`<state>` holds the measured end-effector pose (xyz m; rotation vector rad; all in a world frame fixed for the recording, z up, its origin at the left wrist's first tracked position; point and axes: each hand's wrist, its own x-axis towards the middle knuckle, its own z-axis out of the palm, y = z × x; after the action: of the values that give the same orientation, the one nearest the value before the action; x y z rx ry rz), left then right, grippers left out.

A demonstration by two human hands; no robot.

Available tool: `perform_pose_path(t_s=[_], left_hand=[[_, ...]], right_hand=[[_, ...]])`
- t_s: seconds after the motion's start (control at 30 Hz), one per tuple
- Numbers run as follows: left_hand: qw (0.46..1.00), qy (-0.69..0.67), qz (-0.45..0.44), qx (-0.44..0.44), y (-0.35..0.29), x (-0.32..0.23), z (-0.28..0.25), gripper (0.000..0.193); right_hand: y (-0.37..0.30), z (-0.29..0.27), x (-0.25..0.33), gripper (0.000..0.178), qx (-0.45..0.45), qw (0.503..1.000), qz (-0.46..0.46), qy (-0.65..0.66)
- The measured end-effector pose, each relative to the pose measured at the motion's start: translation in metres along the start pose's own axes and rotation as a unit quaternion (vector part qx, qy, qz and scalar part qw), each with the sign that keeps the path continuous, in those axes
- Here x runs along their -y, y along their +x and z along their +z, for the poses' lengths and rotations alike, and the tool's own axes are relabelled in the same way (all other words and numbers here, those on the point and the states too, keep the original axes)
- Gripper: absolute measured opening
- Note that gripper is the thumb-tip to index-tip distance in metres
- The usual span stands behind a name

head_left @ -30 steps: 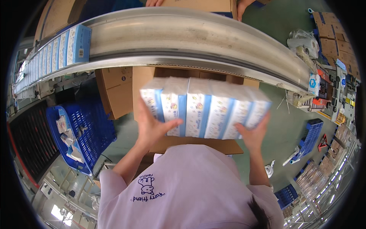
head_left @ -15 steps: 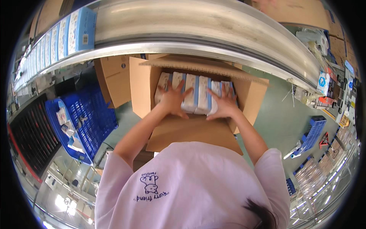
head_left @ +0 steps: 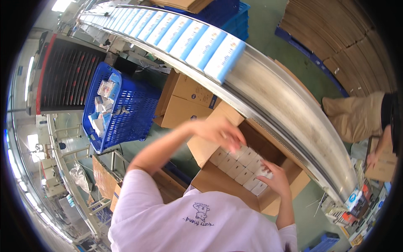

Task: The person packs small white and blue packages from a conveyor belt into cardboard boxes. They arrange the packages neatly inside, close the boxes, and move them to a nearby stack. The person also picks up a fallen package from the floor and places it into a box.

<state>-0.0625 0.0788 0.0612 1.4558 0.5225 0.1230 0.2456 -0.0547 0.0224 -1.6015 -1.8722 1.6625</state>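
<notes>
An open cardboard carton (head_left: 210, 178) stands before me, holding closely set rows of small white boxes (head_left: 239, 170). Above the carton's left edge is my left hand (head_left: 222, 133), blurred by motion, its fingers loosely apart and nothing seen in them. My right hand (head_left: 275, 180) lies against the white boxes at the right end of the rows, fingers spread. Part of the rows' far left corner is hidden behind my left hand. Beyond the carton, a line of white-and-blue boxes (head_left: 184, 40) stands on the metal conveyor (head_left: 289, 90).
At left is a blue plastic basket (head_left: 142, 105) with loose boxes inside. Another brown carton (head_left: 184, 101) stands between basket and conveyor. Stacked flat cardboard (head_left: 331, 42) fills the far right. A co-worker's hand (head_left: 372, 159) touches a carton at the right edge.
My view has swung left, bringing more conveyor boxes into sight. My left hand has come up off the white boxes toward the carton's left edge; my right hand stays at their right side.
</notes>
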Motion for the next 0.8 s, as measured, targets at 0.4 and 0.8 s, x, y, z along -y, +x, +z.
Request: perform_pose_path(t_s=[0.4, 0.8], left_hand=[[0.635, 0.382, -0.320, -0.590, -0.088, 0.009, -0.260, 0.105], [0.892, 0.207, -0.110, -0.387, 0.079, 0.000, -0.084, 0.092]], right_hand=[[0.064, -0.095, -0.018, 0.024, -0.282, 0.952, -0.023, -0.121], [0.060, -0.122, -0.030, 0.077, -0.451, 0.885, 0.110, -0.050]])
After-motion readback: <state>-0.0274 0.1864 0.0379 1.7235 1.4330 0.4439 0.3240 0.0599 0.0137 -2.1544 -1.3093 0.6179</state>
